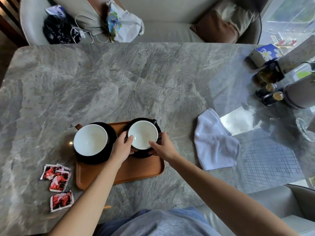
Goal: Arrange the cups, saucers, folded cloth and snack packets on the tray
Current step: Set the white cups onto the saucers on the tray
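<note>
Right now both my hands frame the right cup (142, 134), a white-lined cup sitting on its black saucer (154, 124) at the upper right of the wooden tray (136, 169), near the middle of the frame. My left hand (122, 149) has its grip closed on that pair from the left, thumb tip on the cup's rim and fingers tucked under the saucer's edge. My right hand (164, 148) grips the same pair from the right, one fingertip on the rim and the rest at the saucer's lower edge. The left cup (90, 139) rests on its own black saucer (111, 133) at the tray's upper left corner, overhanging the tray's left edge, untouched. The two saucers lie just beside each other. Three red snack packets (58, 183) lie on the grey stone tabletop (119, 82) in the lower left of the frame, just off the tray's left side, two overlapping and one apart below. The white folded cloth (214, 140) lies on the tabletop right of the tray, loosely folded and well apart from my right hand.
</note>
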